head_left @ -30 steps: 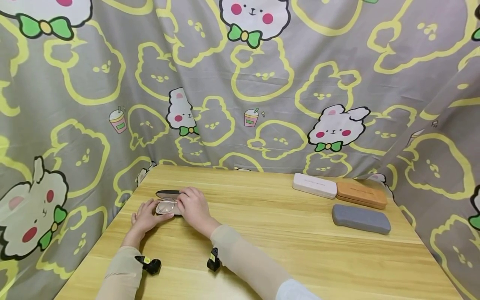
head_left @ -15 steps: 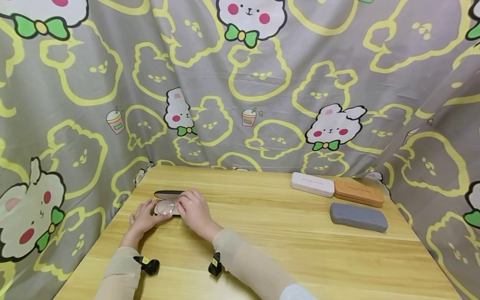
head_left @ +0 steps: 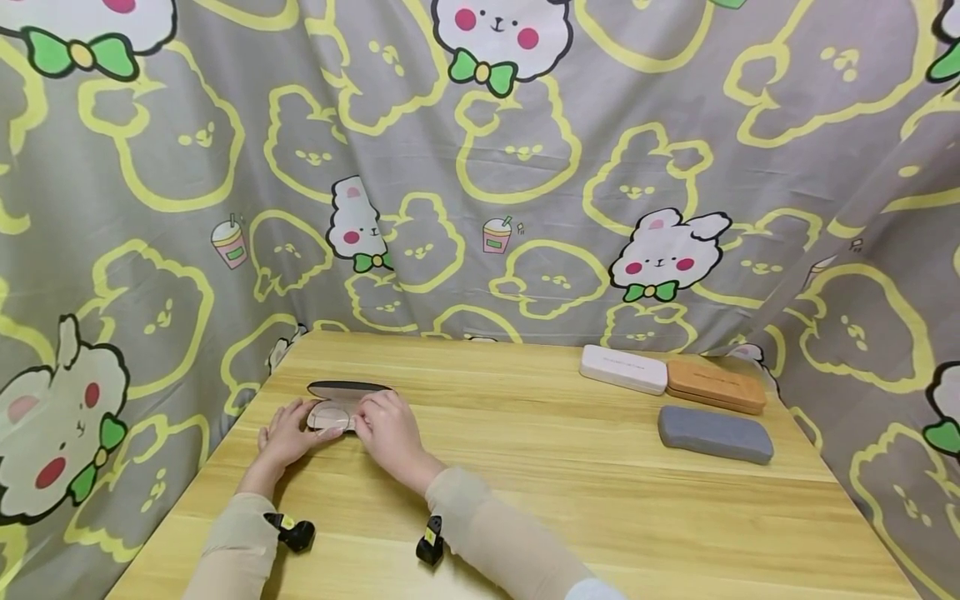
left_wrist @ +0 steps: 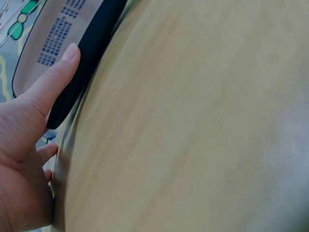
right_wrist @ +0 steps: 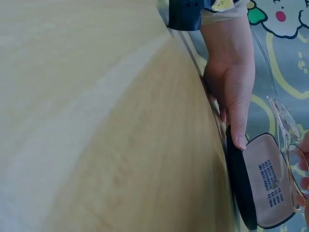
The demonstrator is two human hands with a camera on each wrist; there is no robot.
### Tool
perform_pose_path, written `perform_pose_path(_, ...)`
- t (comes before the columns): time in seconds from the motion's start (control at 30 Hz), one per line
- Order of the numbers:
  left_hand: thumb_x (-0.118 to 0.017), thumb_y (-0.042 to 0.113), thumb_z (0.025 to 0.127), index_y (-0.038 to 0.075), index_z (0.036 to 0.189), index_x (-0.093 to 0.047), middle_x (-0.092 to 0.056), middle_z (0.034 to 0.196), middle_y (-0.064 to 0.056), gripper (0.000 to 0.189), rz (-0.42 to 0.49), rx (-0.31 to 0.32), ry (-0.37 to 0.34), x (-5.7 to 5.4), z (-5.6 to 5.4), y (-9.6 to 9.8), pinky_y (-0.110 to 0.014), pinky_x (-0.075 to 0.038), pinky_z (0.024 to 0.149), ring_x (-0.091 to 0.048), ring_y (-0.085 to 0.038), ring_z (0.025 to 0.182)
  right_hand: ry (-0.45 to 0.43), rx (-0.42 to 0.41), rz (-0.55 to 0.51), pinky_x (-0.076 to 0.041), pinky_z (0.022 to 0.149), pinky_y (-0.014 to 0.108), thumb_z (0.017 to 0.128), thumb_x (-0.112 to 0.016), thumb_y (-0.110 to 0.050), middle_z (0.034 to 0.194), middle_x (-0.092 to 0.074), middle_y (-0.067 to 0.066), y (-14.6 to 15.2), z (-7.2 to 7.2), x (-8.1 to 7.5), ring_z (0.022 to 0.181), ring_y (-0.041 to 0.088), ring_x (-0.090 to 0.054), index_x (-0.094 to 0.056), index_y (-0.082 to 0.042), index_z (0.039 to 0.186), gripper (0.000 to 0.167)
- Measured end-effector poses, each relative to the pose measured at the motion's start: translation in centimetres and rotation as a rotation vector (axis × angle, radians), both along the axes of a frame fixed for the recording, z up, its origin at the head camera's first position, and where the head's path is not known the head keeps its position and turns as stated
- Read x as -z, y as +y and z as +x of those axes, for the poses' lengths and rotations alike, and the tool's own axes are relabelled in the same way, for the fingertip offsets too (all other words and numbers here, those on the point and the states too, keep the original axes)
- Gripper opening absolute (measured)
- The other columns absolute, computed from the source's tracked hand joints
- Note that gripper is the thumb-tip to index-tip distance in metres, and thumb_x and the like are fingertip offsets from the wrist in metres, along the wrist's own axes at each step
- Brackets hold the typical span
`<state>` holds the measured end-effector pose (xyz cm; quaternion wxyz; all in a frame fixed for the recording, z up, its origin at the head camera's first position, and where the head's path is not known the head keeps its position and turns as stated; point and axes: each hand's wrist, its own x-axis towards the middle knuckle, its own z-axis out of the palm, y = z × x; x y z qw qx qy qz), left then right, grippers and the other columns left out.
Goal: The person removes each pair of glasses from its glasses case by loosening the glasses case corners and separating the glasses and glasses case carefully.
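On the wooden bench point(head_left: 570, 508), my left grip point(head_left: 289, 435) clamps the open case point(head_left: 343, 391)'s edge; my right grip point(head_left: 393, 429) pinches the glasses point(head_left: 330, 415), held over it between both.

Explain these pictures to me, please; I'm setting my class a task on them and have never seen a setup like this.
There is no robot here: a person works with two bare hands. The wide picture comes from a camera worn on the head, looking forward and down. The other two come from the small black wrist cameras, one for each hand's work.

The left hand grips an open eyeglasses case, its thumb over the rim. The right hand pinches a pair of eyeglasses at that case.

Over on the right of the wood-grain table lie three closed cases: a white case, an orange case and a blue-grey case. Behind hangs a cartoon-print curtain.
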<state>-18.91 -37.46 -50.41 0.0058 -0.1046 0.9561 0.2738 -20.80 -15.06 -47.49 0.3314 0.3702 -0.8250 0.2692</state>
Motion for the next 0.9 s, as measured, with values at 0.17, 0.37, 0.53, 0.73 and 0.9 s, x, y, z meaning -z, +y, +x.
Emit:
perform_pose_path(0.17,-0.068,0.067,0.076,0.006,0.147,-0.037,-0.018,0.156,-0.03,0.098,-0.005,0.006,0.011,0.0,-0.1,-0.1,-0.08,-0.004,0.103,-0.005,-0.057,0.142,-0.022,0.004,0.013,-0.05,0.082,0.019,0.085,-0.072,-0.019,0.088,-0.071,-0.009,-0.2,0.4,0.4,0.09,0.007,-0.063,-0.07,-0.018,0.078,0.007)
perform_pose_path(0.37,-0.073,0.045,0.082,0.005,0.148,-0.035,-0.014,0.158,-0.028,0.086,0.062,-0.003,-0.007,-0.2,0.1,-0.2,-0.077,0.003,0.106,-0.001,-0.055,0.143,-0.064,0.007,0.047,-0.049,0.081,0.019,0.084,-0.072,-0.019,0.081,-0.069,-0.011,-0.4,0.9,1.0,0.085,0.007,-0.062,-0.069,-0.019,0.076,0.009)
perform_pose_path(0.53,-0.067,0.025,0.086,0.005,0.149,-0.032,-0.012,0.159,-0.027,0.075,0.083,-0.012,-0.027,-0.2,0.1,-0.2,-0.076,0.007,0.107,0.003,-0.054,0.144,-0.114,0.001,0.079,-0.049,0.084,0.019,0.084,-0.071,-0.018,0.079,-0.069,-0.01,-0.7,1.2,1.6,0.083,0.008,-0.061,-0.07,-0.018,0.076,0.008)
perform_pose_path(0.73,-0.072,0.059,0.078,0.007,0.148,-0.037,-0.017,0.157,-0.029,0.094,0.008,-0.009,0.005,0.0,0.0,-0.2,-0.079,-0.001,0.105,-0.005,-0.057,0.143,-0.176,0.002,0.104,-0.046,0.072,0.015,0.082,-0.072,-0.017,0.074,-0.066,-0.009,-0.9,1.3,2.2,0.075,0.006,-0.057,-0.071,-0.017,0.073,0.009)
perform_pose_path(0.9,-0.07,0.066,0.075,0.007,0.147,-0.039,-0.02,0.155,-0.031,0.097,-0.017,0.002,0.023,0.2,-0.1,-0.1,-0.081,-0.004,0.103,-0.007,-0.058,0.142,-0.195,0.008,0.122,-0.044,0.068,0.014,0.081,-0.072,-0.018,0.073,-0.066,-0.01,-1.0,1.4,2.3,0.073,0.006,-0.056,-0.071,-0.018,0.071,0.009)
